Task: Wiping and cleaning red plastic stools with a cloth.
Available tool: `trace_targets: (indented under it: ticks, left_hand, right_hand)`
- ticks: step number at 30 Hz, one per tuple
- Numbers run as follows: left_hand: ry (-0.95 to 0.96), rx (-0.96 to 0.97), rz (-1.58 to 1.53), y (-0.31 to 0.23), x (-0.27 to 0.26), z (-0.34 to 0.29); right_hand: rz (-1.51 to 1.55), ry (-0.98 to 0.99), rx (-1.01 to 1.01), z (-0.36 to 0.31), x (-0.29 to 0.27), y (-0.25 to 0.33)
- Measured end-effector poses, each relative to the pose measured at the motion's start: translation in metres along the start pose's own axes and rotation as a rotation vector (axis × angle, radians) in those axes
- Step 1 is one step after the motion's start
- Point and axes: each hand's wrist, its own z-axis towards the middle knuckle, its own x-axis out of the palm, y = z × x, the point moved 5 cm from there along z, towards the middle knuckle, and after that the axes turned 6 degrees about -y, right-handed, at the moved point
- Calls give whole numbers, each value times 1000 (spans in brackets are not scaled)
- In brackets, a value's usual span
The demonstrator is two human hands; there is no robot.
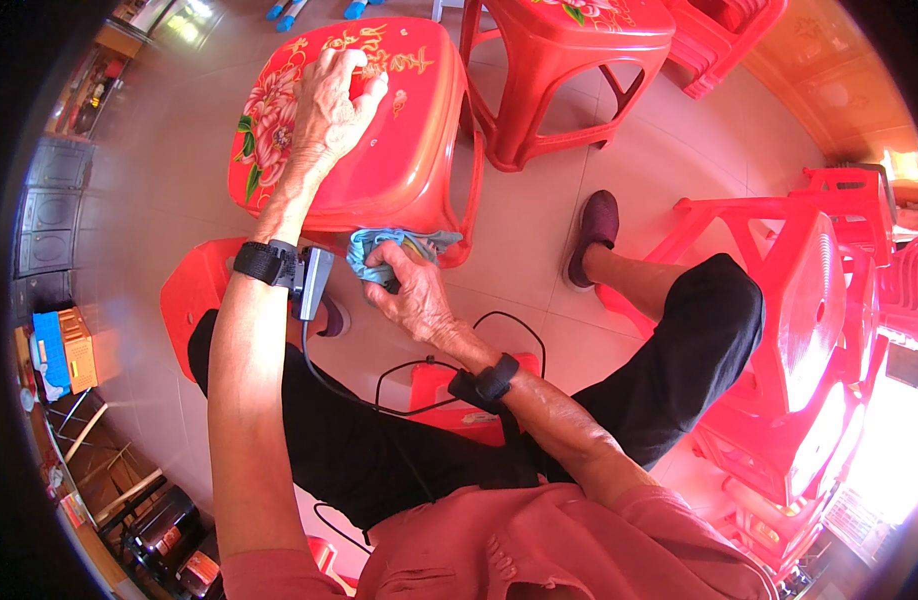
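Observation:
A red plastic stool (409, 120) with a printed flower and gold lettering on its seat stands in front of me. My left hand (334, 105) rests on top of this seat, its fingers bent and the thumb apart, with nothing visible in it. At the seat's near edge, my right hand (414, 290) grips a crumpled blue and grey cloth (374, 245). The cloth is against the stool's near side, just below the rim. Part of it is hidden by my fingers.
Another red stool (569, 90) stands beyond to the right. Stacked red stools (779, 300) rise on my right, near my knee. A dark cable (379, 395) trails across my lap from the left wrist device (314, 280). An orange crate (76, 350) sits at the far left.

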Motion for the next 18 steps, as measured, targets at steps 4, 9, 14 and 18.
trace_targets:
  ticks: [4,9,14,18]
  left_hand:
    - [13,-3,14,0,-1,-1]
    - [97,-54,8,15,5,-1]
    - [-1,-12,29,4,2,-1]
    - [12,-22,25,3,1,-1]
  right_hand:
    - [-10,-7,-25,0,1,-1]
    - [-11,9,-7,-2,5,-9]
    - [-29,-17,29,-8,8,-28]
    - [13,-8,157,-10,11,-39]
